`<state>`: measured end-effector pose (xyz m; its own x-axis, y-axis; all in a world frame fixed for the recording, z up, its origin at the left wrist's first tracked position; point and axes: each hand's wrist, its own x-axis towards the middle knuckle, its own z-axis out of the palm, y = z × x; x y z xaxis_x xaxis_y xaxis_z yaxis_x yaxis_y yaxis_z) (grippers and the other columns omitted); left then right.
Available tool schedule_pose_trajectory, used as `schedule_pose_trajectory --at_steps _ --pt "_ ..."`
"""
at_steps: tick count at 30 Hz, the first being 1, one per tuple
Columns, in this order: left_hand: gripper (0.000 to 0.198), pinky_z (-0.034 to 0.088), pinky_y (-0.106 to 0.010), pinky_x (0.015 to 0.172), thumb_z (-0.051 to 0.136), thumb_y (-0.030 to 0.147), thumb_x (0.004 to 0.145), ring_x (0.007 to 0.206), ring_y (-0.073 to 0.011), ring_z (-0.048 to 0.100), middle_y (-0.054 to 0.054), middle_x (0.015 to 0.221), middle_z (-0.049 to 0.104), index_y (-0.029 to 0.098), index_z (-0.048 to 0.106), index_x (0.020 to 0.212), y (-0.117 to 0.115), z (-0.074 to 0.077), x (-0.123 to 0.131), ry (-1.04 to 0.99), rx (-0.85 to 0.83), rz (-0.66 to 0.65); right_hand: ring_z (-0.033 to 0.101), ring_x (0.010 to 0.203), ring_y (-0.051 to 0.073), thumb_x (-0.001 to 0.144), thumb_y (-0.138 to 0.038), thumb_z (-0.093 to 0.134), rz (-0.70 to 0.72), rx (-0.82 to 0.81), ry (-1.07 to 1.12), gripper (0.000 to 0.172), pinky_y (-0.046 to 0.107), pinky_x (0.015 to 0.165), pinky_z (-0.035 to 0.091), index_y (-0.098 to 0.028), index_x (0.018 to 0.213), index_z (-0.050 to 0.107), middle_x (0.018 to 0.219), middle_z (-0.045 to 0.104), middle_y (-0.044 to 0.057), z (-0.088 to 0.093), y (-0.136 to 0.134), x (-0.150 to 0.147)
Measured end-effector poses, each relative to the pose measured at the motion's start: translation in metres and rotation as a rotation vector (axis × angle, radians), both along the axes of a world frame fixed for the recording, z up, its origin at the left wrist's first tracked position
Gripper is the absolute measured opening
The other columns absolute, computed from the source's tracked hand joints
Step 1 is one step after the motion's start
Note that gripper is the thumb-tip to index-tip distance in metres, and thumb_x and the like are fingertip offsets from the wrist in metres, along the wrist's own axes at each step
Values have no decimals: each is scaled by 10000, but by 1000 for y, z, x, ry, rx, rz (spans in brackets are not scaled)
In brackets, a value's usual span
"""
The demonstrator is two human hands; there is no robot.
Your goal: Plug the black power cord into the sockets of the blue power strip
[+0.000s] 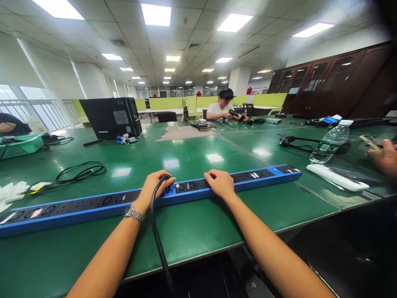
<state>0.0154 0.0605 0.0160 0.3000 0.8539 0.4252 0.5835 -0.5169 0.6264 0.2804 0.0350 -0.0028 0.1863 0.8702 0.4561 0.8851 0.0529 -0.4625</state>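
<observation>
A long blue and black power strip [198,186] lies across the green table [192,225], slanting up toward the right. My left hand [156,183], with a metal watch on the wrist, is closed around the end of a thick black cable [157,238] at the strip's middle. From there the cable hangs down over the table's front edge. Resting on the strip to the right, my right hand [221,183] has its thumb and fingers apart, and nothing shows in its grasp.
A black computer case [108,118], gloves [126,139], a green basket [23,147] and a loose black cable [82,170] lie left. A water bottle [331,142] and white object [336,177] are right. Another person's hand [386,157] holds a phone; a person [219,109] sits across.
</observation>
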Motion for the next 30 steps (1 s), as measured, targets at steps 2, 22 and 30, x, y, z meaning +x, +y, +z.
schedule_pose_trajectory --at_steps 2,22,30 --pt "359 409 -242 555 605 540 809 592 -140 560 15 647 654 198 711 827 1 -1 -1 1 7 -5 651 765 182 869 -437 498 0 2 0 293 265 603 354 -287 784 735 812 749 -9 0 0 0" --pt "345 409 -248 581 602 542 807 628 -150 586 15 673 682 218 719 796 3 1 -1 20 12 15 647 763 189 862 -427 501 8 12 4 284 265 604 349 -278 781 729 815 750 -9 -2 1 0" --pt "269 441 -262 631 617 477 808 683 -170 631 7 722 712 230 722 823 -5 1 0 -4 -8 45 635 741 185 861 -437 487 5 -1 18 300 264 598 340 -277 782 728 801 743 -5 0 0 -1"
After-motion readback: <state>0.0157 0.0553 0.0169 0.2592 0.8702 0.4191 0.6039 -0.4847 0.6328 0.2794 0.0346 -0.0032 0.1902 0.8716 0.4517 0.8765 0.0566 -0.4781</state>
